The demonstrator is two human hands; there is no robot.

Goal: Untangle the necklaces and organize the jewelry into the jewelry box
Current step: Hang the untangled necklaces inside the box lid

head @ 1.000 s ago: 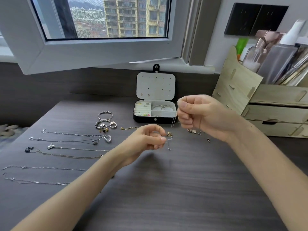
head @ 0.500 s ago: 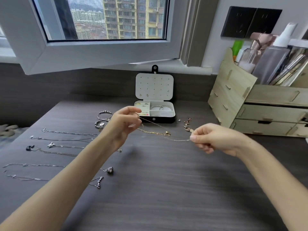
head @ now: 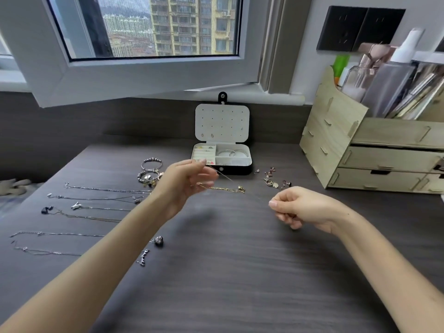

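A dark wood-grain bench [head: 240, 272] meets a grey wall under an open window [head: 153, 68] (daylight, high-rises outside); black sockets [head: 360, 28] sit right.

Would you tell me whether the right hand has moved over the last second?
Yes. The right hand, pinching the necklace, has drawn back from beside the jewelry box toward the person.

home dressing desk [head: 240, 272], cosmetics organizer [head: 336, 145], high-rise window [head: 153, 27]
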